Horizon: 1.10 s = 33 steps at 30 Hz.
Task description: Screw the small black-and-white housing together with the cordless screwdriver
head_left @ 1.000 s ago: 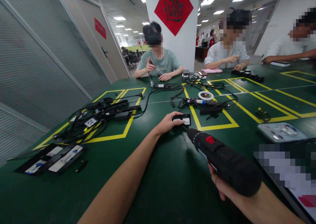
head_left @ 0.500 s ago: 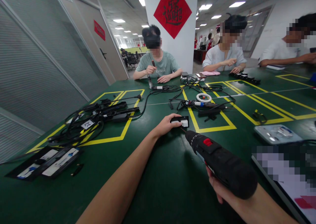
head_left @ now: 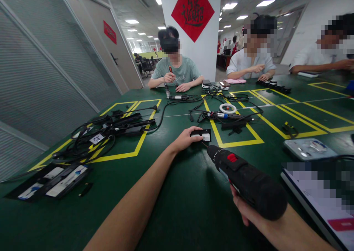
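My left hand (head_left: 188, 138) grips a small black case with a white inner part (head_left: 206, 136) near the middle of the green table (head_left: 177, 206). Its thumb lies along the near side of the case. My right hand (head_left: 240, 206) is wrapped round the handle of a black cordless drill (head_left: 246, 181) with a red switch on top. The drill points forward and left, and its thin bit (head_left: 204, 144) reaches the near edge of the case. Whether the tip touches the case I cannot tell. The drill body hides most of my right fingers.
Black cables and devices (head_left: 110, 129) lie at left, near two open black trays (head_left: 66, 181). A white ring (head_left: 227, 108) and tools lie beyond the case. A phone (head_left: 309, 149) and a notebook (head_left: 318, 206) sit at right. A person (head_left: 177, 72) across the table holds a screwdriver (head_left: 170, 70).
My hands, the case and the drill stay nearly in place; the whole view shifts slightly. The person across has tilted the screwdriver a little.
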Each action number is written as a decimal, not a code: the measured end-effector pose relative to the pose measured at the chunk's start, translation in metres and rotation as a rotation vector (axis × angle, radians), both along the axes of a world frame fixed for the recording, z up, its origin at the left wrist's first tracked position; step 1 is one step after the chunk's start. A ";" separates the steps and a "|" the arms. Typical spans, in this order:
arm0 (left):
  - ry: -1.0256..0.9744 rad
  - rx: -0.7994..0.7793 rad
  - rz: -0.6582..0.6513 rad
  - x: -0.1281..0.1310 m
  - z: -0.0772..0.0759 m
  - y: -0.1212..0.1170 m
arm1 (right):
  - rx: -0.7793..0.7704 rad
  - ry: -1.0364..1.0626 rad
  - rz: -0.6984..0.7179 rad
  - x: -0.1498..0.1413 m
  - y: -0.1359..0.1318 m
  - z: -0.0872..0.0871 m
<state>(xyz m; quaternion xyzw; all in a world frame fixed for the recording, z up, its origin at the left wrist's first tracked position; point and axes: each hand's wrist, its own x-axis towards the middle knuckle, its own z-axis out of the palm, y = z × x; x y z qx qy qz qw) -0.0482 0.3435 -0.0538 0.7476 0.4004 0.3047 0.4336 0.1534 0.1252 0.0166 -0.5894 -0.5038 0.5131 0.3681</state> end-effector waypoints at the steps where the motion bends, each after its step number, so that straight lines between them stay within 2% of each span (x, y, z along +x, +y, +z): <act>1: -0.003 -0.002 0.000 0.000 0.000 0.000 | -0.003 -0.002 0.003 0.000 0.000 -0.001; 6: -0.021 -0.004 -0.013 -0.001 -0.002 0.001 | -0.060 0.077 -0.011 0.000 0.003 -0.010; 11: -0.027 0.001 -0.017 -0.002 -0.004 0.002 | -0.071 0.155 -0.072 0.000 0.006 -0.034; 15: -0.028 0.002 -0.023 -0.002 -0.006 0.003 | -0.055 0.139 -0.049 0.003 0.005 -0.049; 18: -0.029 0.009 -0.031 -0.002 -0.006 0.004 | -0.048 0.142 -0.050 0.003 0.005 -0.045; 23: -0.026 0.010 -0.023 -0.002 -0.007 0.004 | -0.103 0.071 -0.010 -0.002 0.005 -0.013; 26: -0.025 0.008 -0.018 -0.002 -0.008 0.005 | -0.110 -0.062 0.005 -0.001 0.003 0.001; 29: -0.030 0.001 -0.014 -0.002 -0.009 0.005 | -0.061 -0.183 0.039 0.002 0.002 -0.001; 33: -0.042 -0.003 -0.022 -0.002 -0.009 0.005 | -0.084 -0.091 0.004 0.001 0.005 -0.022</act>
